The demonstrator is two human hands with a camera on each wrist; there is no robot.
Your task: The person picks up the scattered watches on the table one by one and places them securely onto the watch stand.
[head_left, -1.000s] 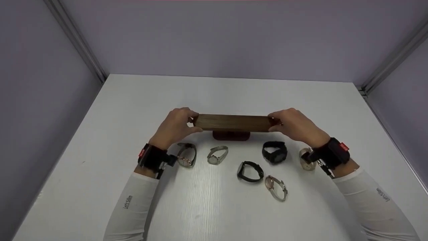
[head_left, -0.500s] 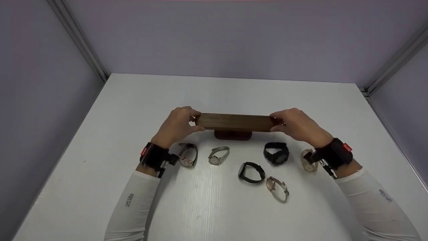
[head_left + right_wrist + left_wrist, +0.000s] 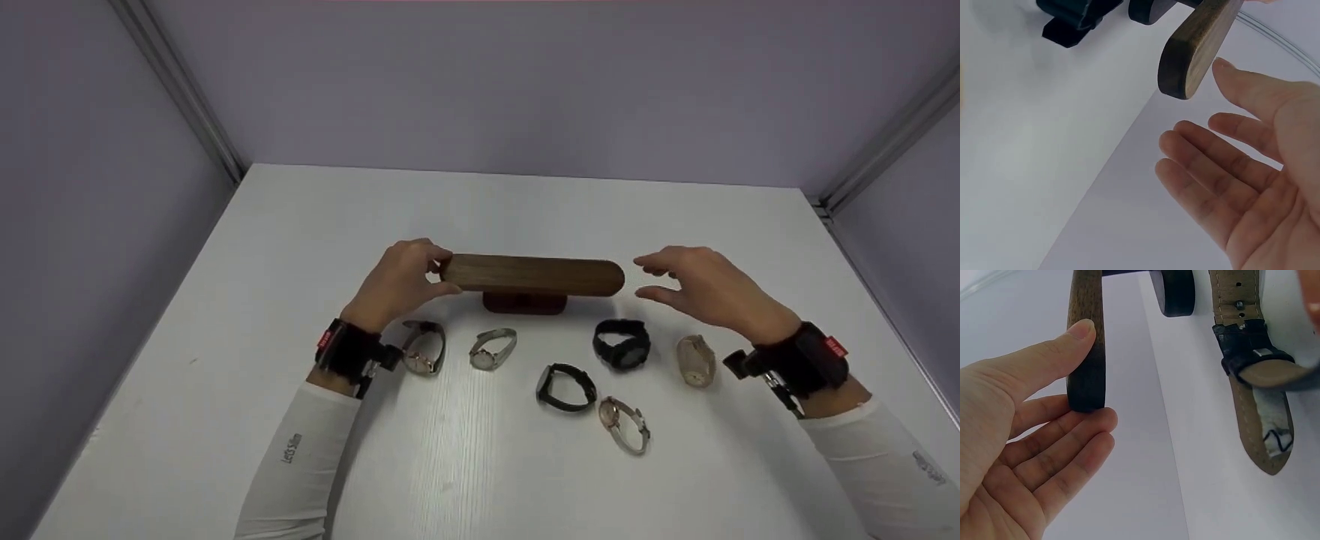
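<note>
The stand (image 3: 534, 276) is a long bar of dark, grained wood with rounded ends, lying level crosswise on a short dark-red base (image 3: 524, 303) that sits on the white surface (image 3: 480, 217). The left hand (image 3: 397, 283) grips its left end between thumb and fingers (image 3: 1081, 430); its right end is free.

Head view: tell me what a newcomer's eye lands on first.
The long wooden bar of a watch stand sits mid-table on a dark red base; the left hand holds its left end, while the right hand hovers open just off its right end. In front of it, six wristwatches lie scattered on the white table, among them a chunky black watch and a beige-faced watch.
</note>
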